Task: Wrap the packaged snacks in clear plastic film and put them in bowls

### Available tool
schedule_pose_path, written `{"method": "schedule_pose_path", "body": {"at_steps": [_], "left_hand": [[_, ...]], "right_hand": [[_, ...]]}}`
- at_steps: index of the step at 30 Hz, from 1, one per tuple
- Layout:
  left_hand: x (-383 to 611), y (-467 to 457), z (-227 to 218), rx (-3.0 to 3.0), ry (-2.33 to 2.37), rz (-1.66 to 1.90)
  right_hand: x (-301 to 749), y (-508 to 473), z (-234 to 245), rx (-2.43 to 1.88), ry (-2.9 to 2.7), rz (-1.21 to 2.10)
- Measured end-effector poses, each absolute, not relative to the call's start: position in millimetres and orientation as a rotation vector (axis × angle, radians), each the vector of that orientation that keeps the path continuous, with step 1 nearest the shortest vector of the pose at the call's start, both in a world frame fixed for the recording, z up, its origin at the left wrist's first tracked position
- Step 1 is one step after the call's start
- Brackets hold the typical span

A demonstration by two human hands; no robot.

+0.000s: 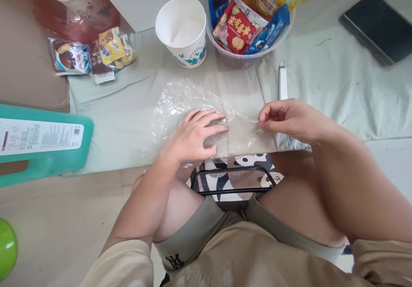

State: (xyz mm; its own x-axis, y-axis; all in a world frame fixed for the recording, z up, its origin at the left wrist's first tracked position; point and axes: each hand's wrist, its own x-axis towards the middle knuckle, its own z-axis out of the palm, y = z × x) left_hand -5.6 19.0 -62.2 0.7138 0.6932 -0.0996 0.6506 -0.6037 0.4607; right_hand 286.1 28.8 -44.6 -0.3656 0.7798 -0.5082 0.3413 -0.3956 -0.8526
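A sheet of clear plastic film (177, 96) lies crinkled on the pale green cloth. My left hand (196, 137) rests on it with fingers spread, over what looks like a clear rounded object, mostly hidden by the hand. To the right, my right hand (291, 119) pinches the edge of the film between thumb and fingers, and the film stretches between both hands. A white-handled tool with a metal tip (282, 80), perhaps a cutter, lies just beyond my right hand.
Beyond the film stand a paper cup (189, 49) and a clear bowl (238, 61) of wrapped snacks. Snack packets (112, 49) lie at back left, near a teal container (61, 156). A dark tablet-like device (378, 27) is at far right. A black-framed panda-print item (234, 179) sits over my lap.
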Motion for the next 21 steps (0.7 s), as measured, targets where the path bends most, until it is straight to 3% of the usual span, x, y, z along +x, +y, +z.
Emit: {"method": "schedule_pose_path", "body": {"at_steps": [13, 21], "left_hand": [[-4.0, 19.1, -59.9, 2.437, 1.043, 0.091], [-3.9, 18.8, -58.7, 2.436, 1.035, 0.084]], "right_hand": [[274.2, 28.4, -48.0, -1.382, -1.508, 1.87], [270.4, 36.3, -39.3, -1.461, -2.028, 1.775]]}}
